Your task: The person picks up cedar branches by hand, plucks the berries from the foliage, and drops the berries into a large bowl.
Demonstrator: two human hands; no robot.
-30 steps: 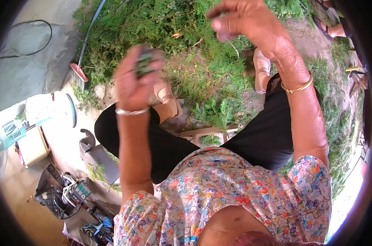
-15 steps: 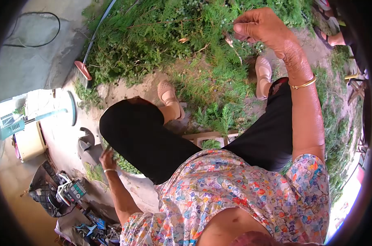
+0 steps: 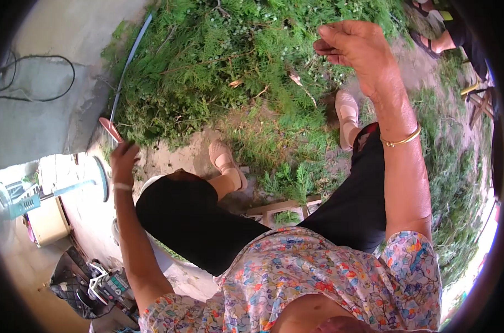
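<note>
My right hand (image 3: 358, 53) is raised over the pile of cut evergreen branches (image 3: 202, 61), its fingers bent toward the thumb. Whatever it may pinch is too small or hidden to see. A broken pale twig (image 3: 303, 86) lies among the greenery below that hand. My left hand (image 3: 124, 161) is held out beyond my left knee, fingers loosely apart and nothing visible in it. Just past its fingertips in view is the pink head of a broom (image 3: 111, 130), whose blue handle leans along the pile.
A low wooden stool or frame (image 3: 285, 211) stands between my legs. At left are a standing fan (image 3: 74, 187), a cream box (image 3: 47, 221) and a black bag (image 3: 74, 280). A cable (image 3: 71, 77) hangs on the wall. Another person's sandalled foot (image 3: 429, 45) shows at upper right.
My left hand has come up and forward from beside the container near my left knee, toward the broom. My right hand stays raised above the branches. The camera view has tilted slightly.
</note>
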